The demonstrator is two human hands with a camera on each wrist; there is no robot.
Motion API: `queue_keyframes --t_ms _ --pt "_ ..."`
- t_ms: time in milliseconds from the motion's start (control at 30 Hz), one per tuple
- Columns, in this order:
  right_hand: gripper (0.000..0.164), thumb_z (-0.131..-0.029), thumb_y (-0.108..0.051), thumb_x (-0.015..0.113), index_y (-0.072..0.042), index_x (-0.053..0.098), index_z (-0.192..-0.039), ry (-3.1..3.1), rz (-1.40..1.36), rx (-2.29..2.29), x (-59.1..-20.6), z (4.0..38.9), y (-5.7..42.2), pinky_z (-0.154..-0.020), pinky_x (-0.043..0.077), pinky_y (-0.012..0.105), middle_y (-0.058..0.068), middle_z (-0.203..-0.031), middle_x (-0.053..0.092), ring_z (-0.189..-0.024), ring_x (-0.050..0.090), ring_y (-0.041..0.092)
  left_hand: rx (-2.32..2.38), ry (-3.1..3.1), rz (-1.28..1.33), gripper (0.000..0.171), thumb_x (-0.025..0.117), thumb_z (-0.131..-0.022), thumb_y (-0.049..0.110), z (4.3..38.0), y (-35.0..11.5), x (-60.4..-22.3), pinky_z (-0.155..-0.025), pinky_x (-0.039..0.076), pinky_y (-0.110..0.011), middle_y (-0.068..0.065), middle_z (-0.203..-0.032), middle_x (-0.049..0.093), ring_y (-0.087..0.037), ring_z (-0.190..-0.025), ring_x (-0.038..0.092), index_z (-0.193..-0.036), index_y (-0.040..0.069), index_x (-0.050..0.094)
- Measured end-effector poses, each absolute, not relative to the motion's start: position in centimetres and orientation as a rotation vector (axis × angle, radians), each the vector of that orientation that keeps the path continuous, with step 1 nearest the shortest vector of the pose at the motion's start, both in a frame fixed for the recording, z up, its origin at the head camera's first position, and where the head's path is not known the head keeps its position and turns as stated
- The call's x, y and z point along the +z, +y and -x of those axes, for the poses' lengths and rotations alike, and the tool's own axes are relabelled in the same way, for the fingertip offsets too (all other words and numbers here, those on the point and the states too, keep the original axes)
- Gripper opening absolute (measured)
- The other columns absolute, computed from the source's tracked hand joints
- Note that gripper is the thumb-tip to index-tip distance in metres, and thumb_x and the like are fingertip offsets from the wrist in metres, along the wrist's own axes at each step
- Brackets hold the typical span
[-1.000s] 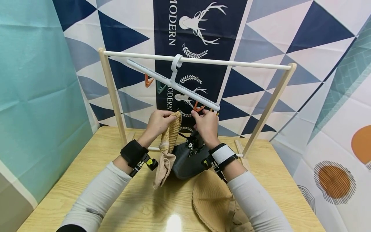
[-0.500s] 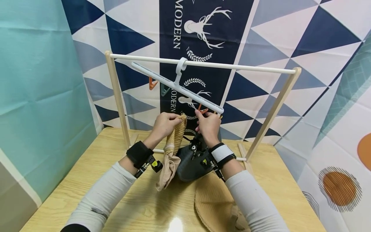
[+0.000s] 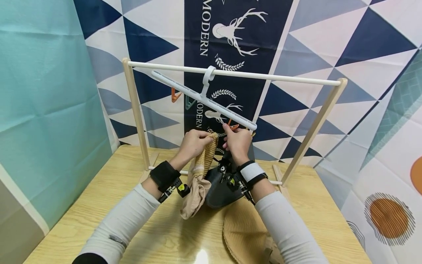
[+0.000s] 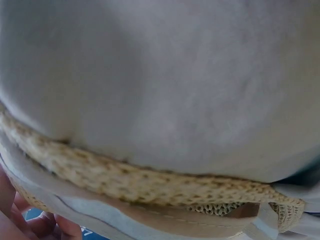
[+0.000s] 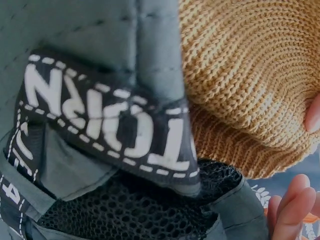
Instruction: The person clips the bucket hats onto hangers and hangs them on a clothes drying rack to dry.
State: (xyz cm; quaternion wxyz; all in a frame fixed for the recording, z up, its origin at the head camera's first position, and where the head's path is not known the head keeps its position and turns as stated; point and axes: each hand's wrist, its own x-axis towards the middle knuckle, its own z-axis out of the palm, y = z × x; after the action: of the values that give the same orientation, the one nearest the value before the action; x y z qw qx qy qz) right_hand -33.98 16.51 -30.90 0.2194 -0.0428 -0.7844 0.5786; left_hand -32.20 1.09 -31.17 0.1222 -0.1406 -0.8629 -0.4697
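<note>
My left hand pinches the top edge of a tan knitted hat, whose beige fabric lining or band hangs down below. In the left wrist view, pale fabric and a knitted edge fill most of the picture. Just to the right, my right hand holds an orange clip on the light-blue hanger between thumb and finger. Behind that hand is a dark grey hat, with white-lettered black tape and mesh visible in the right wrist view. Its attachment above is mostly hidden.
The hanger hooks over the white rail of a wooden-legged rack and slopes down rightward. Another orange clip and a green clip hang from its left half. A second tan hat lies on the wooden table.
My left hand has brought the knitted hat slightly closer to the right hand and the orange clip. The right hand stays at the clip. The head view has shifted a little.
</note>
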Motion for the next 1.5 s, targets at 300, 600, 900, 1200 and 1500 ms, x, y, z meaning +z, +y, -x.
queue_keyframes --t_ms 300,600,900,1200,1500 --pt "0.043 -0.091 -0.039 0.067 0.001 0.073 -0.078 -2.097 0.13 1.612 -31.1 34.0 16.3 -0.033 0.043 0.024 0.02 -0.062 0.067 -0.031 0.052 0.009 -1.35 -2.535 0.407 0.023 0.062 -0.095 0.02 32.1 1.7 -31.5 -0.06 0.038 -0.023 -0.01 -0.105 0.074 -0.017 -0.07 0.057 -0.11 0.012 0.076" --pt "0.051 -0.089 -0.044 0.068 0.005 0.072 -0.075 -2.086 0.163 1.576 -30.9 34.6 16.2 -0.033 0.044 0.028 0.013 -0.054 0.064 -0.031 0.052 0.013 -1.345 -2.551 0.417 0.023 0.062 -0.095 0.021 32.0 2.0 -31.6 -0.058 0.035 -0.023 -0.009 -0.103 0.074 -0.016 -0.066 0.054 -0.111 0.013 0.075" --pt "0.054 -0.088 -0.048 0.067 0.001 0.071 -0.068 -2.085 0.192 1.566 -30.7 35.0 16.3 -0.036 0.048 0.034 0.012 -0.053 0.064 -0.033 0.055 0.018 -1.308 -2.572 0.477 0.022 0.061 -0.096 0.021 31.9 2.4 -31.7 -0.056 0.035 -0.022 -0.009 -0.098 0.074 -0.015 -0.064 0.053 -0.11 0.013 0.076" --pt "0.053 -0.094 -0.045 0.06 -0.003 0.068 -0.063 -2.111 0.181 1.519 -30.5 34.9 16.2 -0.034 0.044 0.028 0.01 -0.05 0.062 -0.033 0.055 0.02 -1.166 -2.583 0.502 0.023 0.061 -0.096 0.02 32.1 2.4 -31.1 -0.051 0.032 -0.021 -0.008 -0.094 0.075 -0.012 -0.053 0.05 -0.113 0.014 0.075" --pt "0.055 -0.098 -0.044 0.054 -0.001 0.069 -0.066 -2.196 0.056 1.394 -30.6 33.9 16.2 -0.033 0.038 0.026 0.021 -0.058 0.066 -0.03 0.05 0.016 -1.022 -2.579 0.501 0.024 0.06 -0.095 0.013 32.3 2.2 -30.8 -0.046 0.029 -0.02 -0.01 -0.108 0.074 -0.009 -0.047 0.045 -0.116 0.014 0.073"
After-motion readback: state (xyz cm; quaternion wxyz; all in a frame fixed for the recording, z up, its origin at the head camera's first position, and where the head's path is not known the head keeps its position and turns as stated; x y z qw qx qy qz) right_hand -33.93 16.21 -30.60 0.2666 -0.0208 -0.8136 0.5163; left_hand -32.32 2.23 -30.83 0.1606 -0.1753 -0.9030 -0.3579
